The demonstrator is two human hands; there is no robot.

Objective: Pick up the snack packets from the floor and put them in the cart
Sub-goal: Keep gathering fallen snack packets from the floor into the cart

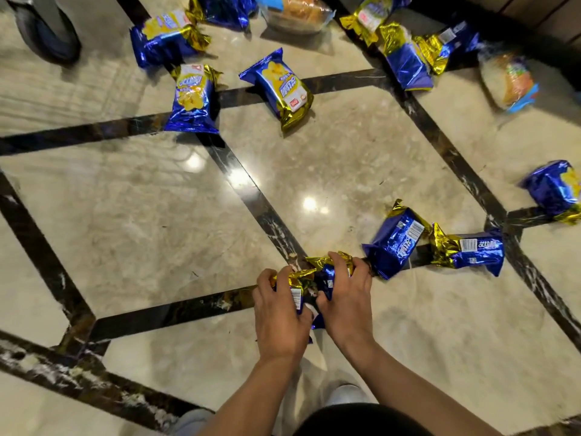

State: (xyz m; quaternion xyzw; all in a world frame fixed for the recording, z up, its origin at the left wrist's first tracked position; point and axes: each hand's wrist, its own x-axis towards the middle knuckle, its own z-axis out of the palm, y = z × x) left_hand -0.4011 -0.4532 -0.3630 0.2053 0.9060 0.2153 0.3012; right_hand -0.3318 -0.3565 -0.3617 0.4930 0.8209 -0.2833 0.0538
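Blue-and-gold snack packets lie scattered over a marble floor (pixel 141 215). My left hand (pixel 278 319) grips one packet (pixel 297 283) by its gold end, and my right hand (pixel 345 300) grips another packet (pixel 327 272) right beside it, low over the floor. Two more packets (pixel 394 242) (pixel 471 250) lie just right of my hands. Another packet (pixel 553 190) sits at the right edge. Farther off lie two packets (pixel 193 99) (pixel 278 86) in the middle, with several more along the top. No cart is in view.
Two clear bags of bread (pixel 297 11) (pixel 511 80) lie among the far packets. Another person's dark shoe (pixel 47 29) stands at the top left. My own feet (pixel 342 394) show at the bottom. Dark strips cross the pale floor tiles.
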